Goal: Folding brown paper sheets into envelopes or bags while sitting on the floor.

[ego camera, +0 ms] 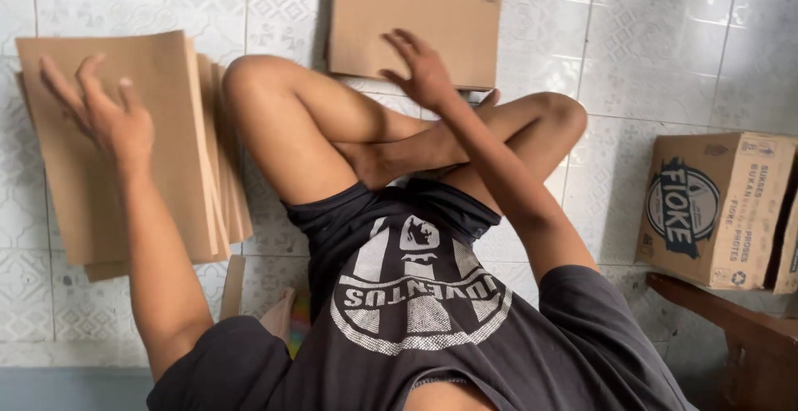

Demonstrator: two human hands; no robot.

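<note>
Cardboard stack (166,170) under splayed left hand (112,120)

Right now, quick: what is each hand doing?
Left hand: open, fingers spread, flat on the stack of cardboard sheets.
Right hand: open, resting on the flattened cardboard box.

Bare tiled floor (665,54) lies open between the flat cardboard sheet (416,16) and the printed carton (715,207) at right. The person's crossed legs (374,141) block the middle, while a stack of cardboard sheets (187,153) crowds the left side.
</note>
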